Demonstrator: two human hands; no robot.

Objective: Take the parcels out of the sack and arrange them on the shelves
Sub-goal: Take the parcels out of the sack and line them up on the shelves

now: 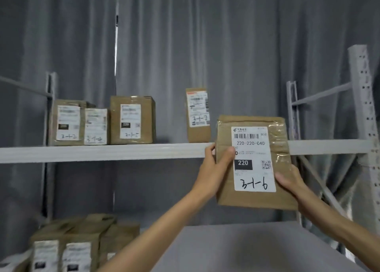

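In front of the upper shelf [102,152], my left hand [213,168] and right hand [287,179] have fingers clamped on the parcel [255,162]; I'd lift it clear, then stand it label-out beside the slim box [197,115].

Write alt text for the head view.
Both hands, left hand and right hand, grip a brown cardboard parcel hand-marked 3-1-6, raised before a white metal shelf bearing four labelled brown boxes.

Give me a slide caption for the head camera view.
Both hands lift parcel 3-1-6 toward the upper shelf.
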